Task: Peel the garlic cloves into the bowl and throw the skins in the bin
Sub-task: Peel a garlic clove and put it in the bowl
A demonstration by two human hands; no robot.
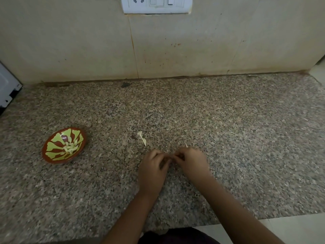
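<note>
A small red-brown bowl (64, 146) with a yellow-green pattern sits at the left of the granite counter (228, 129); several pale peeled garlic cloves (71, 147) lie in it. A garlic stem with a scrap of skin (142, 137) lies on the counter just beyond my hands. My left hand (153, 166) and my right hand (190, 161) meet fingertip to fingertip low over the counter, fingers curled round something small that the fingers hide. The image is blurred there. No bin is in view.
A tiled wall (175, 46) rises behind the counter, with a white switch and socket plate (156, 4) at the top. A white appliance corner (7, 88) shows at the far left. The counter's front edge (281, 216) runs along the bottom right above pale floor.
</note>
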